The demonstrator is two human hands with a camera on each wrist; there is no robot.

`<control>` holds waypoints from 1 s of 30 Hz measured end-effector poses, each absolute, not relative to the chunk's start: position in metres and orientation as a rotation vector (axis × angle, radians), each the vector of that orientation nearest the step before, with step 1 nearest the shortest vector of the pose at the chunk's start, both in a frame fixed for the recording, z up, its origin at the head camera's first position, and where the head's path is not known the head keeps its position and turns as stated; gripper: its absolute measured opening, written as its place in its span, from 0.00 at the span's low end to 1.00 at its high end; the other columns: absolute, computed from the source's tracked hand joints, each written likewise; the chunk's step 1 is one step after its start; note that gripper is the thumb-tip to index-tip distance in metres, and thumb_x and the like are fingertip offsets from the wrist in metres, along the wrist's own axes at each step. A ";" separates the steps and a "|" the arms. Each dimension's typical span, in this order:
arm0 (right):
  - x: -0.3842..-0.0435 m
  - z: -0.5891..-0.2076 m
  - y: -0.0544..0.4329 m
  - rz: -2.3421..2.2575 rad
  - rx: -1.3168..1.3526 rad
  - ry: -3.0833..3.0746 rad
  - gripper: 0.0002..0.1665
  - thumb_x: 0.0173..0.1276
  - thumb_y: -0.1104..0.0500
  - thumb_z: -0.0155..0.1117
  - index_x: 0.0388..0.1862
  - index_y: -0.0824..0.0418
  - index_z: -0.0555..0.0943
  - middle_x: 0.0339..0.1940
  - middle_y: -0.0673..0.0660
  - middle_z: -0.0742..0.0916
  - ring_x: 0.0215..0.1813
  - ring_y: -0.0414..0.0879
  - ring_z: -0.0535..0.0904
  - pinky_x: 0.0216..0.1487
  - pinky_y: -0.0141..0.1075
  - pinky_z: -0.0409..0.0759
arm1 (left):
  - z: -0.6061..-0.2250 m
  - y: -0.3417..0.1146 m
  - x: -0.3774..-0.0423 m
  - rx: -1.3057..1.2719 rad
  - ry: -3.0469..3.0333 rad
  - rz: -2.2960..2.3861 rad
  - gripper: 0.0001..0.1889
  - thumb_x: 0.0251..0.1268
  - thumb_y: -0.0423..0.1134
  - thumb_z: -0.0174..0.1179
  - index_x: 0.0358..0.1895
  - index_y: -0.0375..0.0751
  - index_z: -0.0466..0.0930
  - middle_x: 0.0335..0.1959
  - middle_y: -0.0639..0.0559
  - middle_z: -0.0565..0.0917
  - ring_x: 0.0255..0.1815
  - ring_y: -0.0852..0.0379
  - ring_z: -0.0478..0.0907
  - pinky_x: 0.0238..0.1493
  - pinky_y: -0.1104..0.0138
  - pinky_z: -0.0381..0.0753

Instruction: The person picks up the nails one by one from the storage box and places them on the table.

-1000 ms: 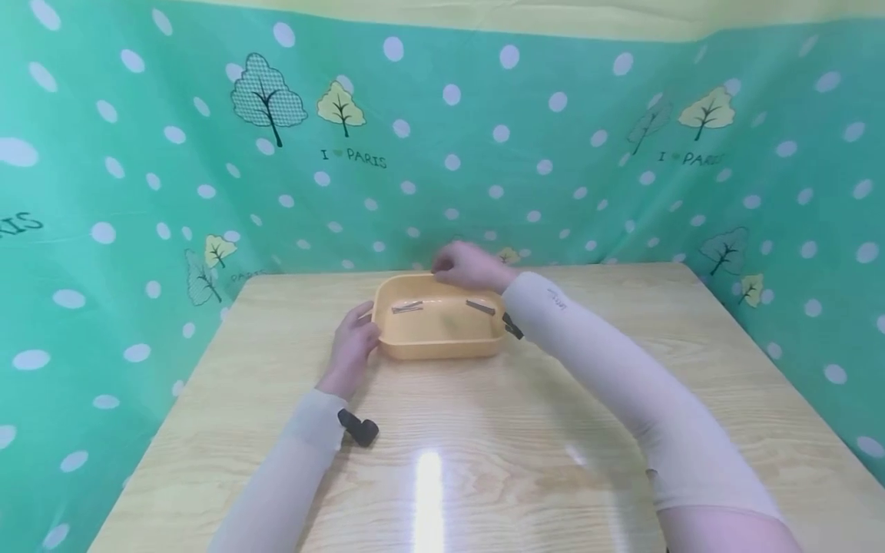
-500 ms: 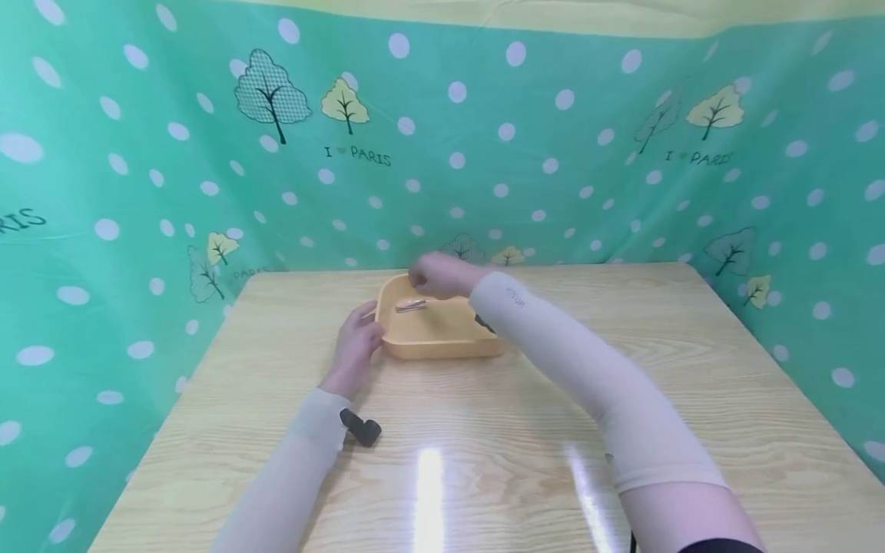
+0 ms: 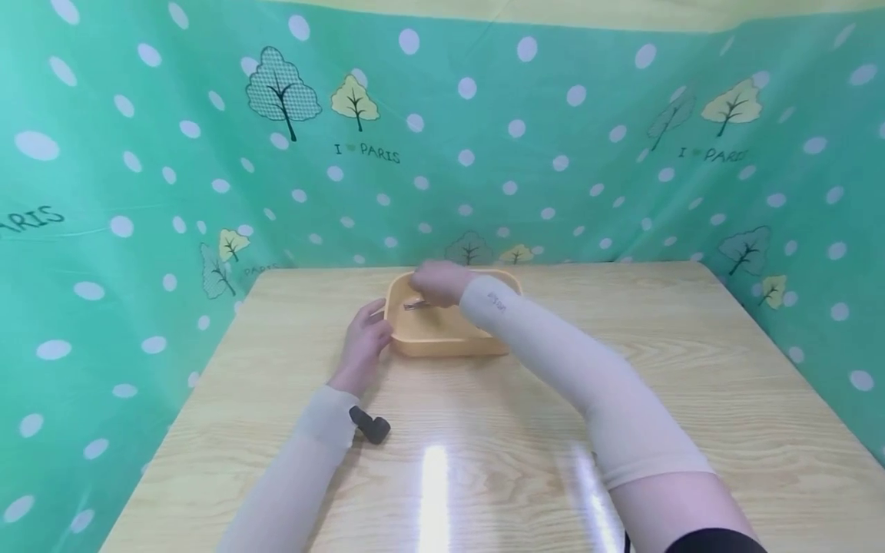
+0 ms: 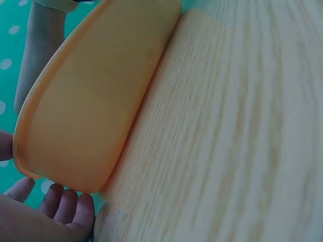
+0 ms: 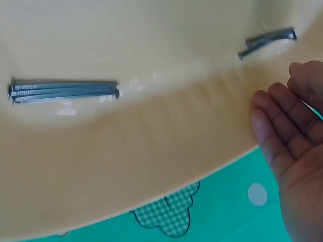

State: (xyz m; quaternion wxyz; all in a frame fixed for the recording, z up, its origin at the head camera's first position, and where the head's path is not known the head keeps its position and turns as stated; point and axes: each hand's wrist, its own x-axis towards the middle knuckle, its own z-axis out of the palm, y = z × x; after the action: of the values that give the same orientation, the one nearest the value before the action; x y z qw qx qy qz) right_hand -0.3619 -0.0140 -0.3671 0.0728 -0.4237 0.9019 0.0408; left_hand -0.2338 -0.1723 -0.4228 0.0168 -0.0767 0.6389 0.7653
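A peach-coloured plastic basin stands toward the back of the wooden table. My left hand rests at its left end, with the fingers touching the outer wall; in the left wrist view the fingers lie against that end. My right hand reaches over the far rim into the basin's left side. In the right wrist view its relaxed fingers hang near a small bunch of steel nails, apart from them. Another bunch of nails lies farther along the basin floor; the right forearm covers it in the head view.
The wooden table spreads in front of and beside the basin. A green dotted curtain with printed trees hangs behind and along both sides. Small black devices are strapped at the wrists.
My right hand has moved left from the middle of the far rim and down into the basin, over its left side. My left hand stays at the left end.
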 end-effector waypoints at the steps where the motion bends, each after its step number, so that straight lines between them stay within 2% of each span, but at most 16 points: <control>1: -0.363 -0.370 -0.015 0.110 -1.284 2.698 0.07 0.68 0.59 0.59 0.43 0.54 0.82 0.32 0.48 0.83 0.36 0.43 0.77 0.40 0.33 0.77 | -0.422 -0.172 -0.234 -0.241 1.982 2.382 0.35 0.57 0.27 0.50 0.72 0.43 0.58 0.68 0.37 0.64 0.66 0.42 0.66 0.66 0.58 0.67; 3: -0.362 -0.375 -0.016 -0.050 -1.182 2.662 0.09 0.70 0.55 0.56 0.43 0.55 0.82 0.31 0.49 0.83 0.34 0.44 0.77 0.39 0.33 0.77 | -0.422 -0.172 -0.234 -0.248 1.976 2.390 0.34 0.57 0.27 0.50 0.71 0.43 0.58 0.68 0.37 0.65 0.66 0.42 0.66 0.66 0.58 0.68; 6: -0.360 -0.381 -0.017 -0.450 -0.877 2.562 0.16 0.71 0.49 0.51 0.45 0.56 0.81 0.34 0.52 0.84 0.34 0.45 0.77 0.39 0.35 0.78 | -0.423 -0.172 -0.234 -0.261 1.973 2.393 0.34 0.57 0.26 0.50 0.71 0.43 0.59 0.67 0.38 0.66 0.66 0.42 0.67 0.65 0.58 0.68; 9: -0.355 -0.385 -0.016 -0.762 -0.661 2.473 0.20 0.69 0.45 0.48 0.47 0.54 0.81 0.39 0.54 0.85 0.37 0.45 0.78 0.43 0.38 0.77 | -0.423 -0.172 -0.235 -0.271 1.978 2.388 0.34 0.57 0.26 0.50 0.71 0.43 0.60 0.67 0.38 0.66 0.65 0.42 0.67 0.65 0.58 0.68; 13: -0.353 -0.389 -0.016 -0.775 -0.774 2.482 0.17 0.69 0.45 0.48 0.47 0.47 0.80 0.43 0.51 0.86 0.42 0.43 0.78 0.48 0.36 0.74 | -0.423 -0.171 -0.234 -0.267 1.987 2.378 0.35 0.56 0.26 0.49 0.71 0.43 0.59 0.67 0.38 0.66 0.65 0.42 0.67 0.65 0.58 0.69; 19: -0.352 -0.395 -0.016 -0.873 -0.789 2.464 0.12 0.68 0.47 0.49 0.43 0.42 0.80 0.43 0.51 0.85 0.43 0.44 0.78 0.49 0.36 0.74 | -0.420 -0.170 -0.234 -0.269 1.994 2.371 0.34 0.55 0.26 0.49 0.70 0.43 0.60 0.66 0.38 0.67 0.64 0.43 0.68 0.64 0.58 0.69; 26: -0.352 -0.400 -0.017 -0.934 -0.793 2.448 0.12 0.68 0.47 0.48 0.41 0.43 0.80 0.42 0.52 0.85 0.42 0.44 0.78 0.49 0.37 0.74 | -0.419 -0.169 -0.233 -0.279 1.998 2.345 0.35 0.55 0.26 0.50 0.70 0.44 0.60 0.67 0.40 0.66 0.65 0.44 0.68 0.65 0.59 0.69; 30: -0.352 -0.401 -0.017 -0.958 -0.710 2.453 0.12 0.67 0.45 0.50 0.41 0.42 0.80 0.41 0.51 0.85 0.41 0.43 0.78 0.48 0.37 0.75 | -0.419 -0.169 -0.233 -0.263 1.997 2.357 0.35 0.55 0.26 0.50 0.70 0.43 0.60 0.67 0.39 0.66 0.65 0.43 0.68 0.64 0.58 0.69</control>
State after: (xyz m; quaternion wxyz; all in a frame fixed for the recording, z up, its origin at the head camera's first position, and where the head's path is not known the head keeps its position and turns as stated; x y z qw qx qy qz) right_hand -0.3517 -0.0168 -0.4006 0.2057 -0.2547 0.8801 -0.3439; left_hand -0.2327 -0.1686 -0.4191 0.0207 -0.0848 0.6440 0.7600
